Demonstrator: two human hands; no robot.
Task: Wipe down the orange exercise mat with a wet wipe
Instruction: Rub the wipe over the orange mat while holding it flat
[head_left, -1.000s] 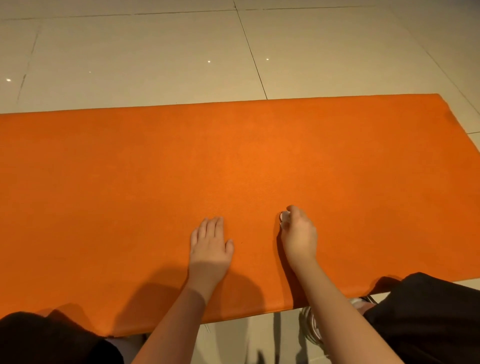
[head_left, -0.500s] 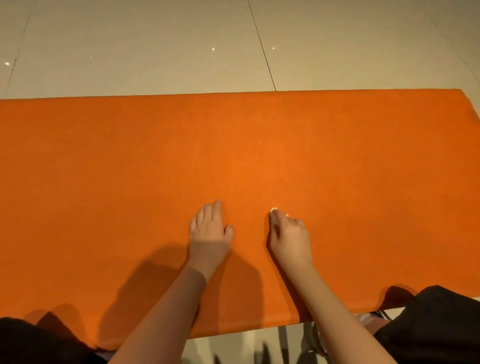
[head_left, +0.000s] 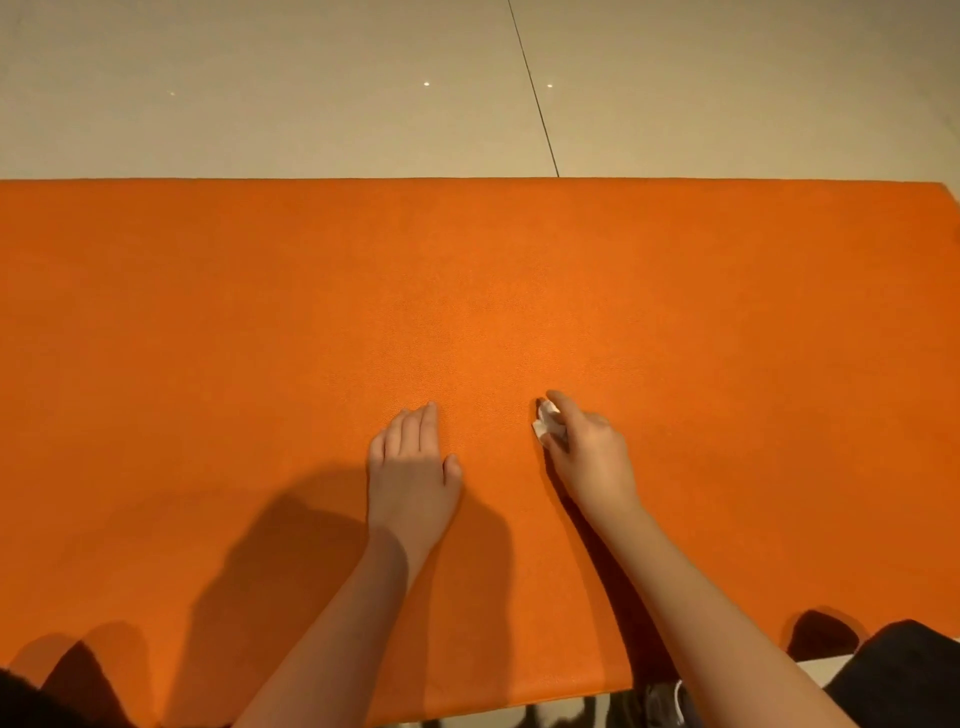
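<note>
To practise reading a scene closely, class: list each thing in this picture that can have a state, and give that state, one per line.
orange exercise mat: unrolled, lying flat on the tiled floor.
left hand: fingers straight, resting palm down on the mat.
right hand: fingers curled, pinching the wet wipe.
wet wipe: crumpled, held against the mat.

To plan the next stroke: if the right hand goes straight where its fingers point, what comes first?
The right hand would apparently meet only bare orange mat, then its far edge and tiled floor.
</note>
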